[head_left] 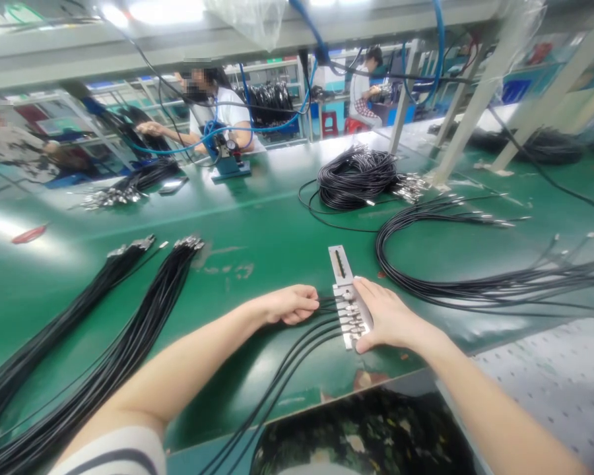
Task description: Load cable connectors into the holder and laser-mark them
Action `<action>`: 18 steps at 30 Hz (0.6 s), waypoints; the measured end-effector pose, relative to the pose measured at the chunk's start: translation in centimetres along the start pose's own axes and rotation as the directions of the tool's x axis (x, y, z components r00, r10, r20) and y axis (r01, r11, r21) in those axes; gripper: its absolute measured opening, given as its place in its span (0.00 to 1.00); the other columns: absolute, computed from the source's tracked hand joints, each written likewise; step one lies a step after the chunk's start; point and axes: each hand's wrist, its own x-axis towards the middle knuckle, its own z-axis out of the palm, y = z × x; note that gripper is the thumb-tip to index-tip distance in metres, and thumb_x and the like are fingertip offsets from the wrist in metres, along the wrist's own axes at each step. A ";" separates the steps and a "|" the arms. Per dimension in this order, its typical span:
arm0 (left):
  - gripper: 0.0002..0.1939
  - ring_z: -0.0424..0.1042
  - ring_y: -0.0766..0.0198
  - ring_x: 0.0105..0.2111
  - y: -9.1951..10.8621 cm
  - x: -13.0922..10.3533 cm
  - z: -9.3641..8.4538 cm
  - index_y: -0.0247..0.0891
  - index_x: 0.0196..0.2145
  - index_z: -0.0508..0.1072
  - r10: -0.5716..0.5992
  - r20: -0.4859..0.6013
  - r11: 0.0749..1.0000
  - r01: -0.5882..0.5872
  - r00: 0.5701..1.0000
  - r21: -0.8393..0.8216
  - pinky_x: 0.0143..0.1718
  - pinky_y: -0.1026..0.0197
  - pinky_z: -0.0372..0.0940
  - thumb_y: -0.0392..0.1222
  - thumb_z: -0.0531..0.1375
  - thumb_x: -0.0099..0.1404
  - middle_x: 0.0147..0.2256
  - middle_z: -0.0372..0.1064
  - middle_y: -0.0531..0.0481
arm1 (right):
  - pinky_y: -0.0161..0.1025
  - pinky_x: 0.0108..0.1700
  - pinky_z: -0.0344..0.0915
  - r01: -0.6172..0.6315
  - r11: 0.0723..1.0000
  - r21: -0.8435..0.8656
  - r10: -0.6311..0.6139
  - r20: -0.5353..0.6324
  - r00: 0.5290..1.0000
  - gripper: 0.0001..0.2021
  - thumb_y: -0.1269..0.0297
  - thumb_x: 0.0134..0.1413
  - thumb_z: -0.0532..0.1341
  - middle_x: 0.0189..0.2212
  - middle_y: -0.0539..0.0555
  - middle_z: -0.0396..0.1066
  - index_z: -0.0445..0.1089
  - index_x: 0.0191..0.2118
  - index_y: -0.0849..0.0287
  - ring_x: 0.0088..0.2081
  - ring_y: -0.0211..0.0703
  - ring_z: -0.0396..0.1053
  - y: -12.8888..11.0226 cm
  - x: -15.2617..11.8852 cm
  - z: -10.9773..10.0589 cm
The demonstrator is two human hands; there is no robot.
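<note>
Several thin black cables (321,329) set in a flat silver metal fixture (344,280), left hand (293,305) pinching some, right hand (389,313) clasping the fixture's edge

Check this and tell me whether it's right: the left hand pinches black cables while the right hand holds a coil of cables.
Not quite: the right hand is on the metal fixture, as the head view shows. The left hand does pinch black cables.

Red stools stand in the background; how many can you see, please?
2: one red stool stands beyond the green table; the other, to its right, is under a seated person. More may be hidden behind the table.
</note>
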 end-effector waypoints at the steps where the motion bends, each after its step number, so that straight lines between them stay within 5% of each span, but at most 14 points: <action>1: 0.21 0.38 0.78 0.11 -0.2 0.1 0.0 0.41 0.30 0.52 0.008 0.001 1.000 -0.008 1.000 -0.028 0.12 0.74 0.34 0.51 0.62 0.54 0.15 0.45 0.65 | 0.50 0.61 0.42 0.000 1.000 -0.004 0.000 0.003 1.000 0.63 0.45 0.20 0.68 0.64 0.63 0.37 0.38 0.64 0.64 0.63 0.57 0.38 0.0 0.0 0.0; 5: 0.21 0.37 0.78 0.12 0.2 -0.4 -0.5 0.41 0.30 0.52 0.022 0.008 0.997 -0.021 1.000 -0.075 0.11 0.74 0.33 0.51 0.63 0.54 0.15 0.44 0.65 | 0.51 0.60 0.43 0.001 1.000 -0.019 -0.001 0.005 1.000 0.63 0.45 0.19 0.68 0.64 0.64 0.39 0.40 0.64 0.65 0.63 0.58 0.39 -0.2 0.1 -0.1; 8: 0.19 0.34 0.77 0.12 1.1 -2.0 -1.4 0.41 0.34 0.56 0.145 -0.047 0.986 -0.148 0.988 -0.076 0.11 0.73 0.33 0.54 0.60 0.56 0.14 0.39 0.66 | 0.52 0.60 0.43 0.005 1.000 -0.029 -0.006 -0.014 1.000 0.62 0.45 0.18 0.68 0.63 0.64 0.41 0.42 0.63 0.64 0.62 0.60 0.41 -0.2 0.3 -0.2; 11: 0.18 0.40 0.76 0.13 1.4 -3.7 -1.0 0.38 0.38 0.63 0.254 -0.123 0.957 -0.231 0.959 0.175 0.13 0.71 0.39 0.54 0.58 0.57 0.15 0.44 0.63 | 0.53 0.59 0.44 0.018 0.999 -0.043 -0.020 -0.037 0.999 0.62 0.45 0.16 0.68 0.62 0.63 0.43 0.43 0.63 0.62 0.62 0.60 0.42 0.0 0.5 0.0; 13: 0.17 0.51 0.74 0.17 0.6 -4.2 0.5 0.36 0.36 0.68 0.317 -0.153 0.847 -0.207 0.936 0.490 0.17 0.70 0.48 0.51 0.61 0.55 0.18 0.53 0.59 | 0.52 0.59 0.44 0.017 0.998 -0.055 -0.019 -0.039 0.999 0.62 0.46 0.16 0.68 0.63 0.63 0.42 0.43 0.63 0.61 0.62 0.60 0.42 0.2 0.5 0.2; 15: 0.18 0.61 0.69 0.23 -0.6 -3.8 2.3 0.37 0.34 0.70 0.410 -0.190 0.633 -0.129 0.892 0.763 0.23 0.67 0.54 0.51 0.65 0.50 0.24 0.62 0.55 | 0.52 0.60 0.44 -0.003 0.997 -0.071 0.001 -0.024 1.000 0.61 0.48 0.18 0.67 0.63 0.62 0.41 0.42 0.63 0.61 0.62 0.59 0.41 0.4 0.5 0.4; 18: 0.25 0.67 0.60 0.32 -2.1 -2.5 4.0 0.37 0.38 0.69 0.482 -0.233 0.373 0.043 0.845 0.927 0.30 0.63 0.59 0.53 0.67 0.46 0.35 0.68 0.49 | 0.51 0.61 0.42 -0.042 0.993 -0.108 0.043 0.003 0.999 0.59 0.51 0.21 0.66 0.64 0.62 0.38 0.41 0.64 0.61 0.63 0.58 0.39 0.6 0.7 0.6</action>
